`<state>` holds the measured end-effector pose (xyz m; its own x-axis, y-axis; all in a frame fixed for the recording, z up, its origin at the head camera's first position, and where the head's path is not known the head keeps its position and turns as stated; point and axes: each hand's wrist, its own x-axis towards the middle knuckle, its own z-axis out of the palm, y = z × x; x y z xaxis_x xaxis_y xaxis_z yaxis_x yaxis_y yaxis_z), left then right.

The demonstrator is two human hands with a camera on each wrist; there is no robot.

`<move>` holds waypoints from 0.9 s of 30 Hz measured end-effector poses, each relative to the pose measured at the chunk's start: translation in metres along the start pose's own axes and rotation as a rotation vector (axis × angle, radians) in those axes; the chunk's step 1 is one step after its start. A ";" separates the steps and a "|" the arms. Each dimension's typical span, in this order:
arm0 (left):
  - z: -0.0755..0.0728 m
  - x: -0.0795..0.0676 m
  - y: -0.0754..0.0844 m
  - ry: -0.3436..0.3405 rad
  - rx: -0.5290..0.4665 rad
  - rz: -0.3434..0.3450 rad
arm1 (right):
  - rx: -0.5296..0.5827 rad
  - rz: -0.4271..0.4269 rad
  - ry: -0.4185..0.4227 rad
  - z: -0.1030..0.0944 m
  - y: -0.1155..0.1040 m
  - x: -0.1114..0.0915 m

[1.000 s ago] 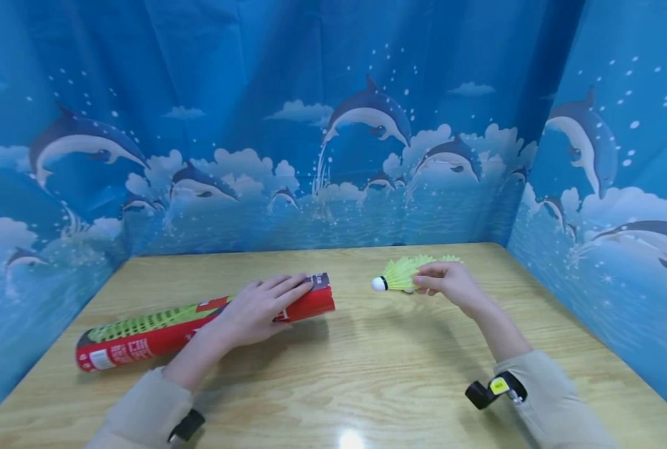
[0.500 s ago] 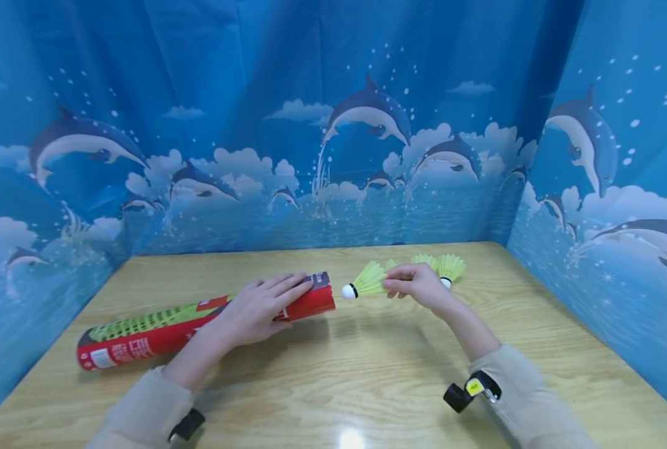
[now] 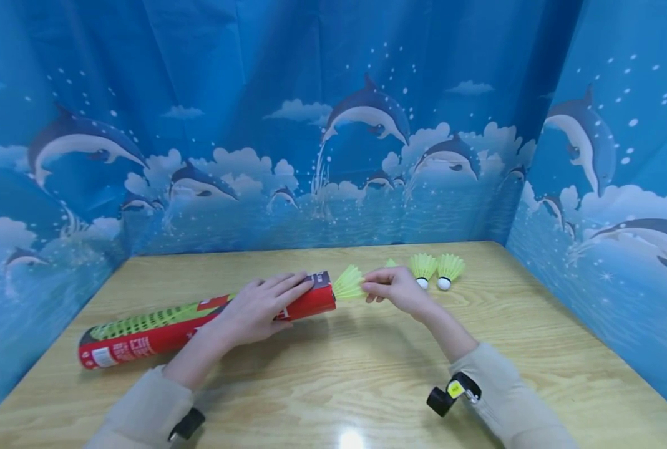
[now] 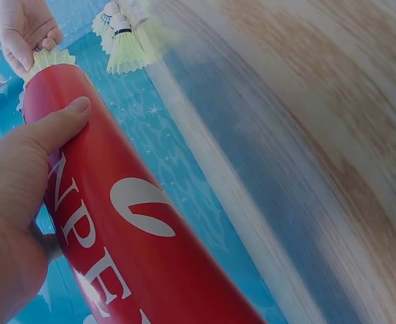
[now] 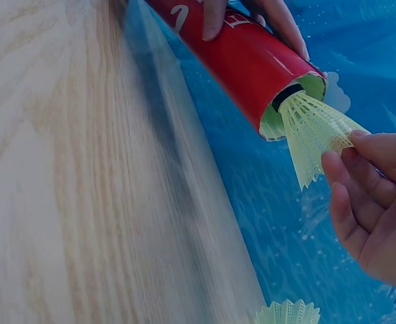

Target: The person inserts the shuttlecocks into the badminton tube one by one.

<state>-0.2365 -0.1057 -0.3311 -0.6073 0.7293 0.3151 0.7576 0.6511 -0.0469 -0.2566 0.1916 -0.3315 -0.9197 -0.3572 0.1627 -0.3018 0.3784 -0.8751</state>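
Note:
A red shuttlecock tube [image 3: 159,333] lies slantwise on the table, its open end facing right. My left hand [image 3: 254,312] grips it near that end, with the thumb along its side in the left wrist view. Between thumb and fingers, my right hand [image 3: 397,290] pinches the skirt of a yellow shuttlecock [image 3: 349,284]. In the right wrist view the head of this shuttlecock [image 5: 319,131] is inside the tube's mouth, with the dark band at the opening and the skirt sticking out.
Two more yellow shuttlecocks [image 3: 450,269] stand side by side at the back right of the wooden table [image 3: 333,380], white heads toward me. Part of another yellow skirt [image 3: 390,263] shows behind my right hand. A blue dolphin-print curtain [image 3: 243,125] encloses the table's back and sides.
My right hand has moved left with the shuttlecock, and its white head has gone into the tube's mouth. The left hand and the tube have stayed almost still.

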 end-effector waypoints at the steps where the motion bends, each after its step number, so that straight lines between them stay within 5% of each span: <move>1: 0.000 0.000 0.000 0.000 0.000 0.000 | 0.001 -0.002 0.003 0.002 0.000 0.000; 27: -0.001 0.000 0.001 0.049 0.027 0.008 | 0.053 -0.082 0.095 0.038 -0.008 0.008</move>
<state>-0.2356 -0.1051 -0.3297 -0.5881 0.7238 0.3608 0.7554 0.6510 -0.0747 -0.2521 0.1530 -0.3405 -0.9130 -0.3016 0.2748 -0.3655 0.3051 -0.8794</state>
